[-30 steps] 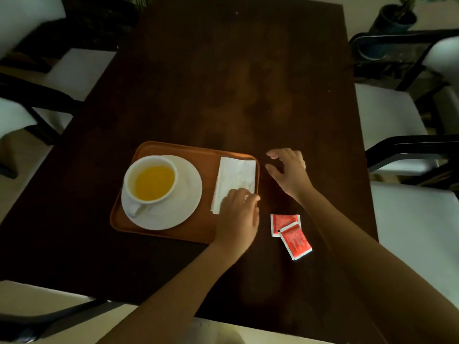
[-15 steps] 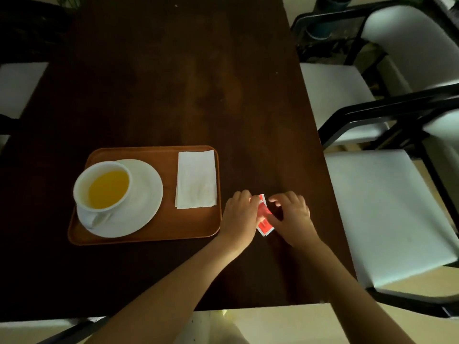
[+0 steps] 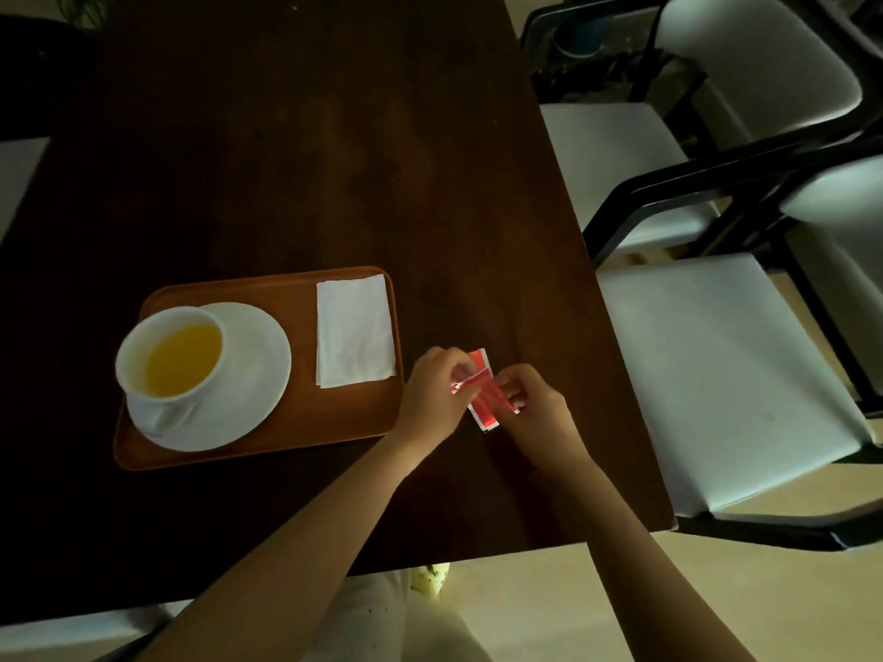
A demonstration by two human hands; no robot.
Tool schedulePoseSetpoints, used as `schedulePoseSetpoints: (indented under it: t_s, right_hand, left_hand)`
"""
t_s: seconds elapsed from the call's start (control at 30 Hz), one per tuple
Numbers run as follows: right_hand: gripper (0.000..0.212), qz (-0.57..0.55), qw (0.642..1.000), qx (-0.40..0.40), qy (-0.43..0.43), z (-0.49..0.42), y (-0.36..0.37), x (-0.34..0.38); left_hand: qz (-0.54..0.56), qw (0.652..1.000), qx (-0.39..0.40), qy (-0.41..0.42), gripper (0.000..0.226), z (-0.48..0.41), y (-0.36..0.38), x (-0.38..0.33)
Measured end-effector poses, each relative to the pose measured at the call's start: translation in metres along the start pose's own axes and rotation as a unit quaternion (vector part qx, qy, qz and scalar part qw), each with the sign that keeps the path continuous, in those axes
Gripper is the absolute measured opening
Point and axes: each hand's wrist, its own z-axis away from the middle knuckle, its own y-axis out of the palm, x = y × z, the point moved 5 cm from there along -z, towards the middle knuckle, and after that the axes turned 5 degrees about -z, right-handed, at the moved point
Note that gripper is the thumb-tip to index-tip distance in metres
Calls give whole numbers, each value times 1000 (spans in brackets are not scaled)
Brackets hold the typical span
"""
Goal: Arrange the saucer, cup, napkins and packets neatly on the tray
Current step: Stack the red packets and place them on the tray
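Observation:
An orange-brown tray (image 3: 334, 413) lies on the dark table. On its left part a white saucer (image 3: 258, 375) carries a white cup (image 3: 167, 355) of yellow liquid. A folded white napkin (image 3: 354, 329) lies flat along the tray's right side. Just right of the tray, both hands hold the red packets (image 3: 482, 396) a little above the table. My left hand (image 3: 432, 403) pinches them from the left and my right hand (image 3: 537, 413) from the right. My fingers cover part of the packets.
The dark wooden table (image 3: 334, 160) stretches far behind the tray. Its right edge runs close to the hands. Two white-cushioned chairs with black frames (image 3: 716, 375) stand to the right. Pale floor shows at the near edge below the table.
The left hand left the napkin and both hands went to the red packets. They picked the packets up off the table. The view has shifted to the right.

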Motion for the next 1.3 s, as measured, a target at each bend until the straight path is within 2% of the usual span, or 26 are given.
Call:
schedulePoseSetpoints:
  t_s: [0.07, 0.13, 0.2, 0.27, 0.33, 0.43, 0.47, 0.57, 0.67, 0.8, 0.87, 0.93, 0.97, 1.0, 1.07, 1.1, 1.2, 1.3]
  right_hand:
    - [16, -68, 998, 1, 2, 7, -1, 7]
    - [18, -91, 996, -13, 5, 12, -1, 16]
    - [18, -96, 995, -23, -14, 16, 1, 30]
    - [21, -89, 994, -15, -60, 21, 5, 49]
    - [23, -80, 990, 33, -107, 27, 13, 65]
    - [44, 0, 980, 133, -151, 34, 30, 77]
    - [50, 37, 975, 143, -165, 35, 33, 78]
    - [61, 136, 958, 106, -229, 28, 26, 86]
    - [67, 201, 937, 134, -254, 16, 25, 89]
    - [56, 212, 927, 145, -272, 11, 36, 87]
    - [45, 202, 929, 131, -282, 12, 41, 85]
    - [37, 170, 942, 125, -262, 13, 46, 82]
    - [34, 148, 950, 125, -247, 14, 50, 80]
    - [31, 125, 957, 122, -233, 15, 53, 79]
    - [29, 96, 965, 125, -211, 16, 61, 77]
    - [29, 90, 966, 128, -205, 15, 64, 75]
    - [41, 131, 971, 98, -176, 1, 60, 60]
    - [66, 282, 950, 79, -111, -22, 45, 34]
  left_hand:
    - [58, 997, -18, -38, 24, 4, -9, 3]
    - [162, 981, 1, -109, 34, 11, -16, 6]
    - [270, 950, 42, -152, 41, 22, -19, 6]
    - [340, 926, 55, -155, 44, 34, -23, 4]
    - [421, 890, 63, -164, 45, 41, -28, 2]
    - [538, 807, 98, -223, 52, 46, -30, 6]
    - [564, 785, 101, -235, 53, 47, -31, 8]
    - [641, 724, 108, -231, 48, 49, -35, 11]
    - [663, 692, 140, -249, 48, 54, -40, 11]
    - [590, 723, 127, -337, 42, 61, -46, 26]
    - [583, 710, 121, -376, 42, 67, -49, 32]
    - [605, 690, 112, -381, 37, 73, -51, 32]
    - [595, 705, 99, -372, 31, 77, -53, 36]
    - [551, 753, 82, -351, 25, 80, -56, 41]
    - [388, 866, 39, -313, 15, 84, -65, 50]
    - [304, 900, 17, -311, 14, 85, -70, 55]
    - [196, 921, -37, -334, 23, 81, -78, 67]
    - [99, 942, -76, -311, 25, 73, -89, 71]
